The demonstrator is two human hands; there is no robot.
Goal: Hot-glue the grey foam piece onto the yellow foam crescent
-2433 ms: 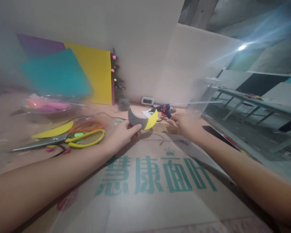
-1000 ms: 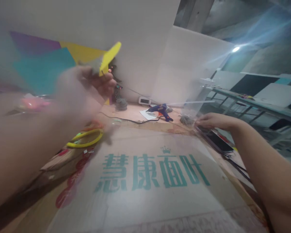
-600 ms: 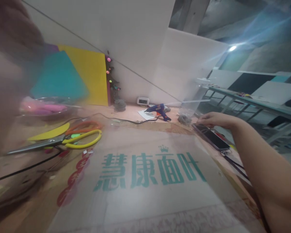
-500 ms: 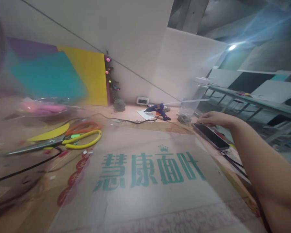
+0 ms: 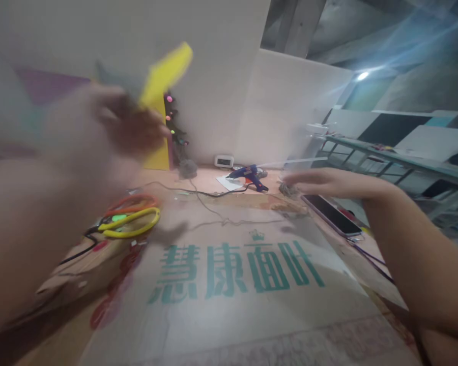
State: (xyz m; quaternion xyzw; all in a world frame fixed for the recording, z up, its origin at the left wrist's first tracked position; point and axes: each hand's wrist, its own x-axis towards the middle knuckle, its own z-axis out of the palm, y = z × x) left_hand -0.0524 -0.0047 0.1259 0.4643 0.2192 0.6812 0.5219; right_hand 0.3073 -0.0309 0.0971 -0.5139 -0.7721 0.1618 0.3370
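My left hand [image 5: 132, 124], smeared by motion, is raised at the left in front of the coloured sheets. A long flat yellow piece [image 5: 168, 73] sticks up from its fingers; its exact kind is blurred. A blurred grey-green shape beside it cannot be made out. My right hand [image 5: 309, 180] hovers palm down at the back right, fingers stretched out. Its fingertips are at a small bundle of grey string [image 5: 287, 190], just above the top end of a phone [image 5: 334, 214]. Scissors [image 5: 132, 221] with yellow handle loops lie under my left forearm, their blades hidden.
A blue glue gun [image 5: 250, 175] rests at the back by a small white digital clock [image 5: 224, 161]. A thin string [image 5: 223, 219] crosses the printed translucent sheet [image 5: 229, 315] in front. A grey ball [image 5: 188, 168] stands near the wall; cables [image 5: 372, 259] lie at right.
My left hand has come into view and lifted at the left with the yellow piece. My right hand has shifted left from the phone to the string bundle. A string now shows across the sheet.
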